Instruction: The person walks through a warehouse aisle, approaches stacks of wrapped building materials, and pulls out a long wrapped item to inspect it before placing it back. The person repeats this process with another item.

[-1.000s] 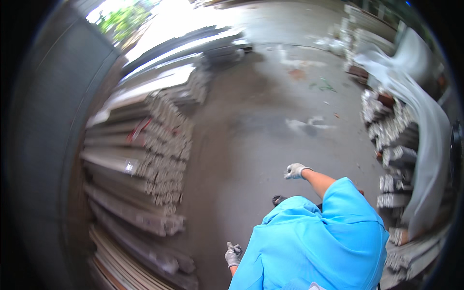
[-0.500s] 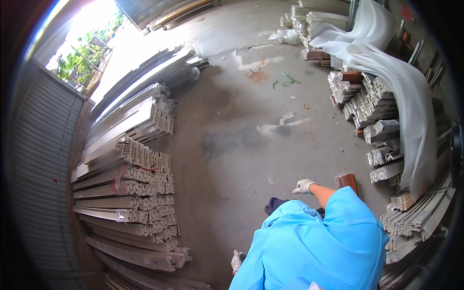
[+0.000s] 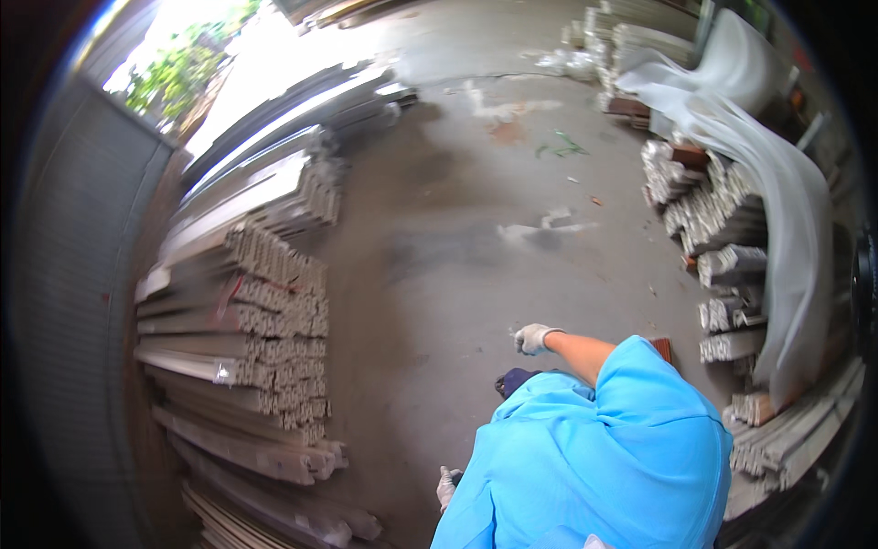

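Note:
My right hand [image 3: 535, 339], in a pale work glove, reaches forward over the concrete floor [image 3: 439, 320]. Its fingers are curled in, and nothing shows in them. Low beside my body is my left hand [image 3: 447, 489], also gloved, its fingers bent. A small dark patch shows at its fingers; whether that is a held thing I cannot make out. Neither hand touches the stacks around me. Below my right arm a dark shoe [image 3: 512, 380] sticks out past my blue shirt [image 3: 594, 457].
Stacked pale profile bars [image 3: 283, 339] line the left, beside a corrugated metal wall [image 3: 73, 247]. More profiles [image 3: 718, 210] stand on the right under a draped white foam sheet [image 3: 796, 238]. A reddish-brown piece [image 3: 662, 349] lies near my right elbow. Green scraps [image 3: 569, 145] lie ahead.
My right hand has swung left and slightly forward, its fingers now more curled. My left hand stays low at my side. The view has shifted a little, and the stacks are blurred.

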Demonstrator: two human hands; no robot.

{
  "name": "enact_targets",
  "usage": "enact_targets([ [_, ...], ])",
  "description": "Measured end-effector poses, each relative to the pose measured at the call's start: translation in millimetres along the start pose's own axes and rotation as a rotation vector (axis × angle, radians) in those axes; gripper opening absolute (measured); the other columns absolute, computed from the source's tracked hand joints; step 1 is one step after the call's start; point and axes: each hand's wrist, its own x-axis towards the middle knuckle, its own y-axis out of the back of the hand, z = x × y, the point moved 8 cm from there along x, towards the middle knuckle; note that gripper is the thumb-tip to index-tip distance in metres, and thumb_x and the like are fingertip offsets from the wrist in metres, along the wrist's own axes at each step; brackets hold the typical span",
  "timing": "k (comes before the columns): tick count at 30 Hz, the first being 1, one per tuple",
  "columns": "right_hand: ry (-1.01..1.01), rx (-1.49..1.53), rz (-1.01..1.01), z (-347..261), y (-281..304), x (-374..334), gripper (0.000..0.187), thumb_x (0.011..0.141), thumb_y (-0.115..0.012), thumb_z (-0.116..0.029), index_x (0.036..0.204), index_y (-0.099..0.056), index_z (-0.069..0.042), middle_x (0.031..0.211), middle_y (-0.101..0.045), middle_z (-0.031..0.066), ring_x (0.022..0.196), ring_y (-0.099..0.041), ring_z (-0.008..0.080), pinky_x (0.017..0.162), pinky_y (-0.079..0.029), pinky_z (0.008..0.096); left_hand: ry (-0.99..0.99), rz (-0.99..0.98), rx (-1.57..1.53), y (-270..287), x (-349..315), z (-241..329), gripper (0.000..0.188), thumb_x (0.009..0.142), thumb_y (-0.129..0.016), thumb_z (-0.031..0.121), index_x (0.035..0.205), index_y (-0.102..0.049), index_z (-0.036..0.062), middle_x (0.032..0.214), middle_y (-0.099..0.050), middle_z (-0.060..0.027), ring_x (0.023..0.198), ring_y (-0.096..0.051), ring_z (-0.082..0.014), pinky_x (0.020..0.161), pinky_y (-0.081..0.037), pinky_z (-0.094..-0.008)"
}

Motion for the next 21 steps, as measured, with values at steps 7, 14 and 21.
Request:
enact_targets([
  [7,0.012,-0.174,-0.148,-20,-14,11,0.023,0.083,-0.060,-0.008,0.103,-0.072,-0.009,0.092,-0.071,0.0059,0.082,-0.066,0.0174,0.073,-0.053,0.0314,0.029,0.307,-0.194,0,-57,-9,0.044,0.095,-0.060,0.049,0.095,-0.066,0.0060,0.087,-0.067,-0.0073,0.074,-0.065,-0.0205,0.070,-0.056,-0.0389],
  [14,0.074,-0.162,-0.195,-32,4,47,0.019,0.084,-0.067,-0.016,0.097,-0.068,-0.002,0.077,-0.065,0.0054,0.063,-0.061,0.0141,0.057,-0.050,0.0290,0.168,0.507,-0.653,-27,-109,-66,0.044,0.090,-0.065,0.053,0.091,-0.067,0.0087,0.081,-0.064,-0.0007,0.065,-0.060,-0.0112,0.060,-0.051,-0.0273],
  [21,0.178,-0.389,-0.313,-78,-5,90,0.016,0.081,-0.068,-0.017,0.089,-0.069,-0.003,0.070,-0.063,0.0043,0.057,-0.059,0.0137,0.051,-0.048,0.0286,0.257,0.621,-0.955,-96,-151,-159,0.050,0.087,-0.066,0.059,0.093,-0.068,0.0085,0.086,-0.066,-0.0023,0.071,-0.062,-0.0145,0.067,-0.053,-0.0321],
])
